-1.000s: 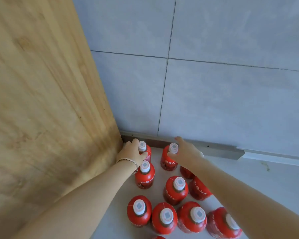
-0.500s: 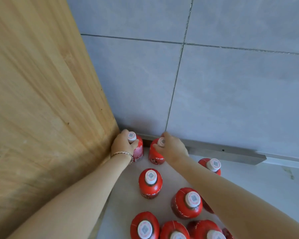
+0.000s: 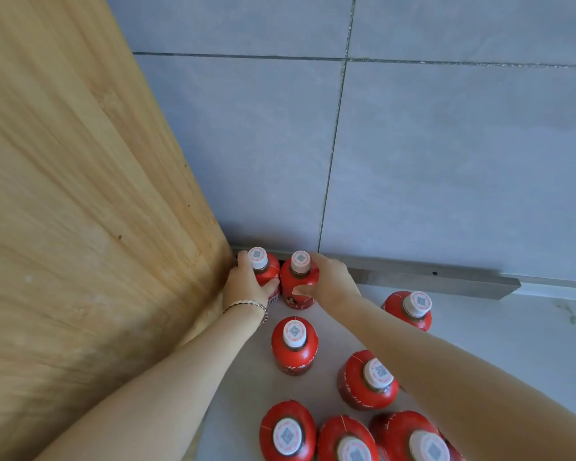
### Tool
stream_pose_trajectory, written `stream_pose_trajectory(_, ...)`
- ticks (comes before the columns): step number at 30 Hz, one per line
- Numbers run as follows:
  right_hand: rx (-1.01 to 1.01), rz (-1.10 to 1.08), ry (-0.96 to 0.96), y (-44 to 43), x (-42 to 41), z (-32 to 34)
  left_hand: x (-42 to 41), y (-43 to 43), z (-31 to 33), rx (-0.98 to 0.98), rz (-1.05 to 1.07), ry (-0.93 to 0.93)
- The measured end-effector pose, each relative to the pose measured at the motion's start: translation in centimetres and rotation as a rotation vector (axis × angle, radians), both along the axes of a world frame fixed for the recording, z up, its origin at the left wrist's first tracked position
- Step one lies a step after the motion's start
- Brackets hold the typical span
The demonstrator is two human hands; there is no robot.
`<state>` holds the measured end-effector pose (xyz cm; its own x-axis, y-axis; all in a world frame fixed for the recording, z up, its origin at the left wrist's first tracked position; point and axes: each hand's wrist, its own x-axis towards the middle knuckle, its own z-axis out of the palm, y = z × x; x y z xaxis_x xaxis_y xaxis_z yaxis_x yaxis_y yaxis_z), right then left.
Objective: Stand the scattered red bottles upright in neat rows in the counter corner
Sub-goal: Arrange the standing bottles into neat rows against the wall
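Two red bottles with white caps stand upright side by side in the counter corner, against the wall's metal strip. My left hand (image 3: 246,285) grips the corner bottle (image 3: 266,268). My right hand (image 3: 328,280) grips the second bottle (image 3: 299,281) just to its right. Behind them, nearer to me, several more red bottles stand upright: one in the middle (image 3: 294,347), one further right (image 3: 368,380), one apart at the right (image 3: 411,309), and a row of three along the bottom edge (image 3: 288,430).
A tall wooden panel (image 3: 80,211) forms the left side of the corner. Grey wall tiles (image 3: 446,161) rise behind, with a metal strip (image 3: 429,277) at their base. The pale countertop (image 3: 512,344) stretches to the right.
Both hands have pushed their two bottles further back into the corner and now wrap lower around the bottle bodies. The view has shifted forward, so the nearer bottles sit lower in frame.
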<state>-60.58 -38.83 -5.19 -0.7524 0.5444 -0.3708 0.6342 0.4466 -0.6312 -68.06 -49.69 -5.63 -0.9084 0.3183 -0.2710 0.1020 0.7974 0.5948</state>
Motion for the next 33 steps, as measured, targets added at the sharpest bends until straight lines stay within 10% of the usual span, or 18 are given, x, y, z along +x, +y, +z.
stream_pose_trajectory(8, 0.058, 0.119, -0.03, -0.1, 1.8, 1.5, 0.3, 0.1, 0.2, -0.067, -0.023, 0.014)
stream_pose_trajectory(14, 0.475, 0.085, -0.225, 5.0, 8.8, 6.5, 0.7, 1.4, 2.6, -0.238, -0.484, 0.453)
stream_pose_trajectory(17, 0.352, 0.062, -0.392, 6.7, 11.8, 5.5, 1.0, 2.2, 2.9, -0.302, -0.559, 0.372)
stream_pose_trajectory(33, 0.119, -0.122, -0.012, 2.9, 3.7, 1.4, 1.2, 2.8, 1.8, -0.306, -0.493, 0.396)
